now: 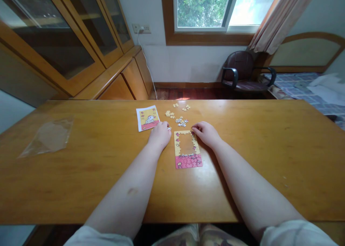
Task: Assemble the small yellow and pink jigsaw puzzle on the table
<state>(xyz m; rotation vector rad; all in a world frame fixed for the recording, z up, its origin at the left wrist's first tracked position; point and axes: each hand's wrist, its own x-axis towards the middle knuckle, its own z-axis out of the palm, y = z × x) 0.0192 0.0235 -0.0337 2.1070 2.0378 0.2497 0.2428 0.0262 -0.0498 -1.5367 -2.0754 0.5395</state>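
A partly assembled jigsaw puzzle (188, 162) lies flat before me, with yellow edges around an open middle and a filled pink lower part. My left hand (159, 135) rests to its upper left, fingers curled down at a puzzle piece (169, 128); the fingertips are partly hidden. At the puzzle's top right corner is my right hand (206, 132), thumb and finger pinched together; what lies between them is too small to make out. Just beyond the puzzle are white-patterned loose pieces (181, 122) and yellow loose pieces (169, 114).
A picture card (148, 118) with a yellow and pink print lies beyond my left hand. More yellow pieces (185, 108) sit near the far table edge. A clear plastic bag (50, 136) lies at the left of the wooden table (107, 195). An office chair (242, 71) stands beyond.
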